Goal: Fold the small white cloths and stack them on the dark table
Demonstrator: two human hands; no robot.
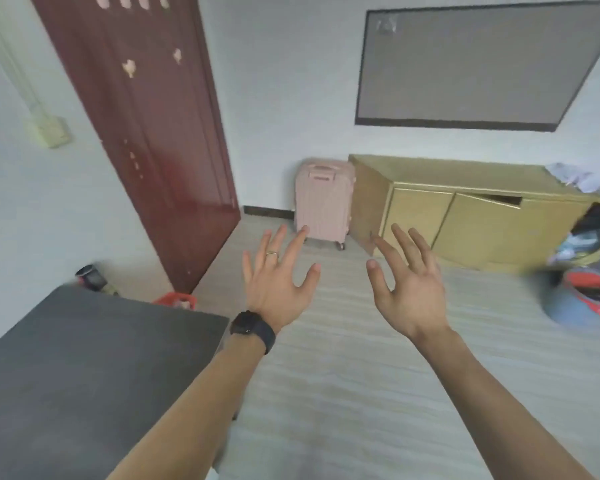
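Head view: at the lower left of the frame lies the dark bench [84,358], and we judge the stack on it not yet begun. Just right of its far corner, near the middle of the frame, our left hand [278,282] is raised over the floor. Its fingers [274,242] are straight and fanned wide, and they hold and touch nothing. A dark watch [252,327] sits on the wrist and a ring [272,253] on one finger. Right of centre our right hand [409,289] is held the same way, apart from the left, splayed with a slight bend and holding nothing.

At the far right edge, above mid-height, a crumpled pale cloth [572,176] lies on top of the yellow cabinet [482,216], partly cut off by the frame. We take it to be one or more of the small white cloths, though we cannot tell for certain.

Such cloth should be light, limp and not fragile. It will sag and bunch if grabbed by the middle. We would pinch two neighbouring corners, one in each hand, let it hang flat, then lay it on the bench to crease it.
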